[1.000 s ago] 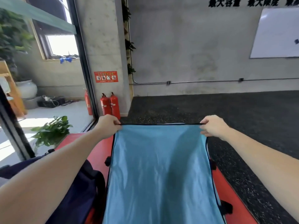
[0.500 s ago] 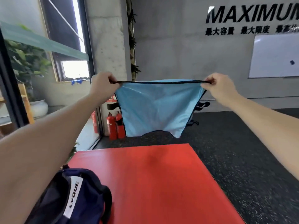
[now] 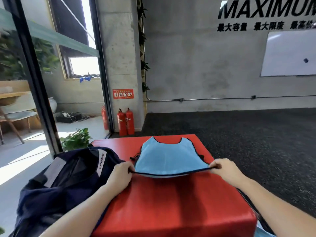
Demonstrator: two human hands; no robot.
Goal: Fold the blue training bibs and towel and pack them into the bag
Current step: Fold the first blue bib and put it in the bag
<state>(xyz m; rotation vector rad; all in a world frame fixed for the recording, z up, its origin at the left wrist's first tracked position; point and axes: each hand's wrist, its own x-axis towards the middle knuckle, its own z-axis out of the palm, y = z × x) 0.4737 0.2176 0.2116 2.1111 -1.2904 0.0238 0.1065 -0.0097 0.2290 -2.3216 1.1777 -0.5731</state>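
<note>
- Head view is showing a blue bib lying mostly flat on the far half of a red padded box, neck end pointing at the box's far edge.
- Left hand is pinching the bib's near-left corner, fingers clamped on the black-trimmed hem; right hand is pinching the near-right corner the same way, and the hem is hanging taut between them, just off the red top.
- A navy bag is sitting against the box's left edge, mouth open; I cannot tell whether anything is packed inside.
- Judging from this, the task is sitting at an early stage: this bib is spread but no fold is showing yet.
- A scrap of blue cloth is peeking past the box's near-right corner, maybe another bib or the towel; too little shows to say.
- Folding, packing and the remaining pieces all seem left to do.
</note>
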